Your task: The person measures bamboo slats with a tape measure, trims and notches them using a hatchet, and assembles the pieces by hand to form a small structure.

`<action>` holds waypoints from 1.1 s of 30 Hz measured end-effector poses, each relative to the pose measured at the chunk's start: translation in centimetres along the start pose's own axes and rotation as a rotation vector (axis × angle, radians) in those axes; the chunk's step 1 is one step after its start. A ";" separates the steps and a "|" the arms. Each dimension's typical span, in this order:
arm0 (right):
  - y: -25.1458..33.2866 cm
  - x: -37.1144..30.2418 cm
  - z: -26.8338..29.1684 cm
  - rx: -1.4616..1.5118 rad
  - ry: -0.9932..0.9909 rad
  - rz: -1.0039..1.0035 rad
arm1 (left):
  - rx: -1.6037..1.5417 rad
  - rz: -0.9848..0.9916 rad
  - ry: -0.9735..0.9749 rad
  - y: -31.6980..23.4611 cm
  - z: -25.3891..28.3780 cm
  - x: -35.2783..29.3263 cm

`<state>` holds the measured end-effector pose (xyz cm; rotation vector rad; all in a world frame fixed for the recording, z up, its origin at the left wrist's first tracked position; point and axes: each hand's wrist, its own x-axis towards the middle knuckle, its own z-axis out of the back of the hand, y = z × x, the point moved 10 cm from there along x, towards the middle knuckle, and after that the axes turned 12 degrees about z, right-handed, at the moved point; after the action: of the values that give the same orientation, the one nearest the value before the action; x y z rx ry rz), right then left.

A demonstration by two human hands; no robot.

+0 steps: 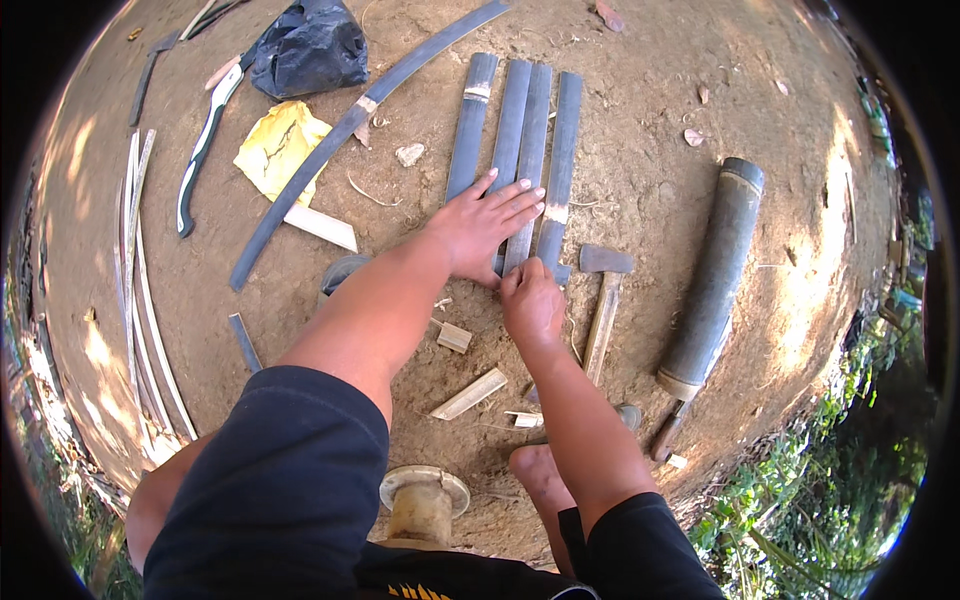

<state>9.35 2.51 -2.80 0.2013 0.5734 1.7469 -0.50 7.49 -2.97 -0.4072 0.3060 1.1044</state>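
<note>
The left hand (482, 222) is laid open and palm-down, its fingers spread over the two middle strips of a row of four dark slats (512, 115), while the right hand (533, 300) is curled closed at the near end of the row; whether anything is pinched inside its fingers cannot be told, as they are hidden by the back of the hand. The slats, apparently split bamboo, can be judged light and stiff, with a smooth outer face that may slide under a flat palm and edges that could be sharp. A hold would best be taken near an end, with thumb and fingers placed on the broad faces rather than drawn along the edges. The row is set on the bare ground (630, 150), most of its length stretched away beyond both hands, its near ends partly covered by them. The leftmost slat is kept a little apart from the middle pair, and the rightmost is placed just beyond the left fingertips. A short dark crosspiece (563, 273) is seen at the near end, just beside the right hand, and a hatchet (604, 300) is laid to the right of it.
</note>
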 end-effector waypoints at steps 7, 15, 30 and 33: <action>-2.0 2.6 -1.5 0.065 0.291 -0.076 | 0.037 -0.001 0.010 0.0 0.1 0.0; 0.0 -0.4 0.2 0.047 -0.008 -0.084 | 0.097 0.001 0.040 -0.2 0.0 0.1; -0.6 0.7 -1.3 -0.066 0.183 0.006 | 0.063 -0.004 -0.023 0.0 -0.2 0.2; -1.2 3.5 -2.1 0.000 0.429 0.066 | 0.068 -0.004 -0.026 0.2 -0.4 -0.1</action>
<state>8.55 5.50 -5.72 -0.1621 0.8839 1.8649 -0.74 7.28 -3.25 -0.3326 0.3185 1.0915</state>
